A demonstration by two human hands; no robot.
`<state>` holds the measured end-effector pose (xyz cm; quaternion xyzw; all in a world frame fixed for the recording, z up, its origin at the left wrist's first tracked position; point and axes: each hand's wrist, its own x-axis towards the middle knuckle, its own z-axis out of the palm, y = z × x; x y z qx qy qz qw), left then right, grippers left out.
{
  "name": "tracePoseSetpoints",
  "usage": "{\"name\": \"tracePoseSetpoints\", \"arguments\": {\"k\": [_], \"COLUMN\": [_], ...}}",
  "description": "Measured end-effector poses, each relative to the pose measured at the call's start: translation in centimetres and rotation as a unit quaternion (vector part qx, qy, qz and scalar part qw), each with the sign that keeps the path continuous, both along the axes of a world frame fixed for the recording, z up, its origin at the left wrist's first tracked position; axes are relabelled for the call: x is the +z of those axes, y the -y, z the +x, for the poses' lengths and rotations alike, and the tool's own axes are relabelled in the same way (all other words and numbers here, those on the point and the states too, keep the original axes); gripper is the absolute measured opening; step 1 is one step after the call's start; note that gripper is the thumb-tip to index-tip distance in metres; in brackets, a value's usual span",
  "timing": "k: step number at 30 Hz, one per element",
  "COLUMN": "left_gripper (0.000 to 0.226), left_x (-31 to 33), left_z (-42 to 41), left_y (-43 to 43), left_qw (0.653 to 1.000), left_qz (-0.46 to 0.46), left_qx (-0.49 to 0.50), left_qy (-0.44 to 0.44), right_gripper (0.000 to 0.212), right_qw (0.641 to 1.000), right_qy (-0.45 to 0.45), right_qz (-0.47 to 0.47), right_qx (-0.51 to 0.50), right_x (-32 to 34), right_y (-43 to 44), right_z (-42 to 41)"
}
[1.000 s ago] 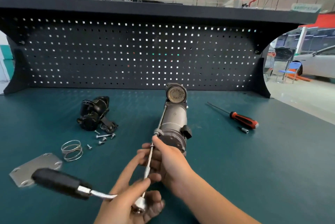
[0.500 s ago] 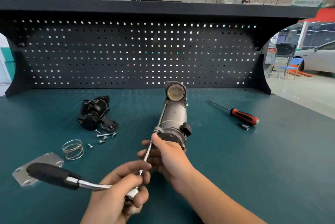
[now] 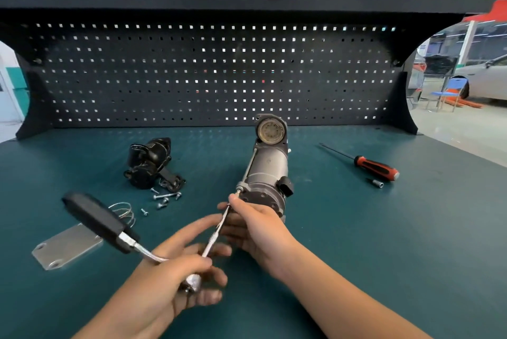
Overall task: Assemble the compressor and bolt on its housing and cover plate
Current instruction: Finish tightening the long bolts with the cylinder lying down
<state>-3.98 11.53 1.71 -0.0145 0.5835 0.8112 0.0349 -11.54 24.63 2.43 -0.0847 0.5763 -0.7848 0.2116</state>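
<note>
Teal workbench (image 3: 356, 229), black pegboard (image 3: 192, 78) behind. Compressor (image 3: 267, 174) lies mid-bench, pointing away. Right hand (image 3: 255, 226) grips its near end, thumb by the extension bar (image 3: 216, 231). Left hand (image 3: 170, 278) wraps the ratchet (image 3: 96, 218) head, black handle sticking out left. Cover plate (image 3: 65, 248) flat at near left; black housing (image 3: 151, 163) and loose screws (image 3: 164, 197) beyond. Screwdriver (image 3: 375, 167) far right.

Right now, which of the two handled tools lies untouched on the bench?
The red-and-black screwdriver, lying flat at the right beside a small socket. The black-handled ratchet is off the bench, held by the left hand.
</note>
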Motion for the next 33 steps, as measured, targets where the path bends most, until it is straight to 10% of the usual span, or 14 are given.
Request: {"name": "tracePoseSetpoints", "arguments": {"k": [8, 13, 33], "left_gripper": [0.07, 0.043, 0.043], "left_x": [0.4, 0.5, 0.0], "left_z": [1.6, 1.0, 1.6], "left_y": [-2.6, -3.1, -3.5], "left_qw": [0.882, 0.949, 0.981], "left_qz": [0.464, 0.298, 0.186], "left_qx": [-0.059, 0.041, 0.048], "left_qy": [0.061, 0.091, 0.015], "right_gripper": [0.021, 0.02, 0.018], "right_qw": [0.999, 0.999, 0.997], "right_qy": [-0.036, -0.027, -0.018], "right_qz": [0.03, 0.02, -0.063], "right_qx": [-0.011, -0.009, -0.034], "right_x": [-0.5, -0.5, -0.8], "right_y": [0.1, 0.1, 0.6], "right_z": [-0.2, -0.1, 0.5]}}
